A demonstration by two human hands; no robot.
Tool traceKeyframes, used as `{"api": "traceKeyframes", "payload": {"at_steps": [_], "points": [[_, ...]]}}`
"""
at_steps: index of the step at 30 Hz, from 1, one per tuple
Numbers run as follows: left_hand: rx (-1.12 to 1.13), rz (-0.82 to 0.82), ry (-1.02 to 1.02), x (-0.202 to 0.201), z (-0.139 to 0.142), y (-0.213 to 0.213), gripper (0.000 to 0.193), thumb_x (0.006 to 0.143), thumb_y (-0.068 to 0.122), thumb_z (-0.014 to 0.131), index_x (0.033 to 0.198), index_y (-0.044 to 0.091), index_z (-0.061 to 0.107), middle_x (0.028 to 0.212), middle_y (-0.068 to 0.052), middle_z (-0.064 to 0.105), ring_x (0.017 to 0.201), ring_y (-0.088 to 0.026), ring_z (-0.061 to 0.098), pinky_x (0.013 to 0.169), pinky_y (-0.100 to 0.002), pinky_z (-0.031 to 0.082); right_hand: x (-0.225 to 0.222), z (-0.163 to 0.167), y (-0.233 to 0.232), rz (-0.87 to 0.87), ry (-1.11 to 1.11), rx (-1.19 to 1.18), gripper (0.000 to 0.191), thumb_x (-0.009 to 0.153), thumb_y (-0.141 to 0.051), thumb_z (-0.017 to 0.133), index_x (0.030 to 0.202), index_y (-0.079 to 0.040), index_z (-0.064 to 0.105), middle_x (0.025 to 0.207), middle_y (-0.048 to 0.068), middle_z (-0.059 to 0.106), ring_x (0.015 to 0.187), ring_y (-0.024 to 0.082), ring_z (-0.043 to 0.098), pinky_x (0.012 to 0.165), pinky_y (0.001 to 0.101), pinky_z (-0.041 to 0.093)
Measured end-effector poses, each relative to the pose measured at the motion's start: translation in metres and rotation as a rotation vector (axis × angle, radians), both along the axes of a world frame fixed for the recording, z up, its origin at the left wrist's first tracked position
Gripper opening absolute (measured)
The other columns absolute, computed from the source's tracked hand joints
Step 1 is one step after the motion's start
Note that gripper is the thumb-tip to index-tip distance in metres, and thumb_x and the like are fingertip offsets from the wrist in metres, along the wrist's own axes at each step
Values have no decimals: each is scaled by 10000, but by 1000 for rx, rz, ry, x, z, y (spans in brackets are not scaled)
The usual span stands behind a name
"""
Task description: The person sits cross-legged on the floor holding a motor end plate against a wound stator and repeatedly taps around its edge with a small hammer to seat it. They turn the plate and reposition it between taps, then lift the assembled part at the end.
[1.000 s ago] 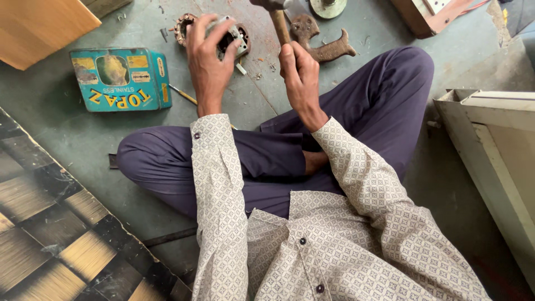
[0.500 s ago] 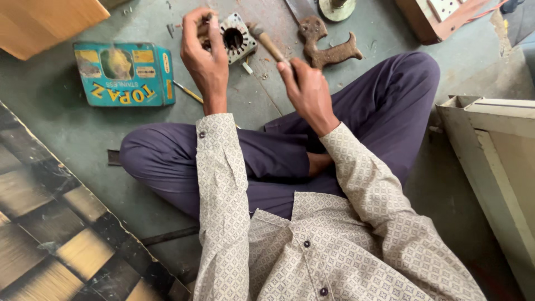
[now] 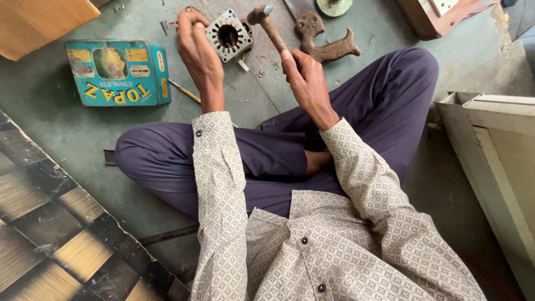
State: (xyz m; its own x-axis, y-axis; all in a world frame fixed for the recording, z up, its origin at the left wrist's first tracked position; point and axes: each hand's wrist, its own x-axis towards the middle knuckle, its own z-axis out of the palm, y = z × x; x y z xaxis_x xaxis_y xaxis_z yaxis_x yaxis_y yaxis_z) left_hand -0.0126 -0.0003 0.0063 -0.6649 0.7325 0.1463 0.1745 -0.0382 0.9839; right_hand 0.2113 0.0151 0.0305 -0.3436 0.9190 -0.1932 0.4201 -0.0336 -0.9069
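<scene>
I sit cross-legged on the floor. My right hand grips the wooden handle of a hammer, whose metal head hangs just right of a square metal motor stator with a round bore. My left hand rests beside the stator's left edge, fingers curled; a small object may be pinched in them, but I cannot tell. The stator lies on the floor ahead of my knees.
A teal tin box lies at the left. A rusty metal bracket and a round disc lie beyond the hammer. A thin yellow-handled tool lies near my left wrist. A wooden board, a pale panel.
The hammer has swung down from raised toward the stator. My left hand stayed at the stator's left edge.
</scene>
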Motion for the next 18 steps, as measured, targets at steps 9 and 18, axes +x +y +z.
{"api": "traceKeyframes", "payload": {"at_steps": [9,18], "points": [[60,0,26,-1,-27,-2,168,1043,99,475,883,46,488,784,-43,460,691,-153,453,657,-361,459,5,-11,5,-126,214,-301,492,1081,-504,453,812,-98,524,622,-32,486,491,57,419,439,259,349],[497,17,-1308,-46,-38,-19,78,945,4,597,978,74,604,712,8,449,629,-99,433,611,-263,459,1,-17,3,-114,214,-372,496,1060,-526,483,814,-97,523,621,-41,489,472,50,412,410,256,330]]}}
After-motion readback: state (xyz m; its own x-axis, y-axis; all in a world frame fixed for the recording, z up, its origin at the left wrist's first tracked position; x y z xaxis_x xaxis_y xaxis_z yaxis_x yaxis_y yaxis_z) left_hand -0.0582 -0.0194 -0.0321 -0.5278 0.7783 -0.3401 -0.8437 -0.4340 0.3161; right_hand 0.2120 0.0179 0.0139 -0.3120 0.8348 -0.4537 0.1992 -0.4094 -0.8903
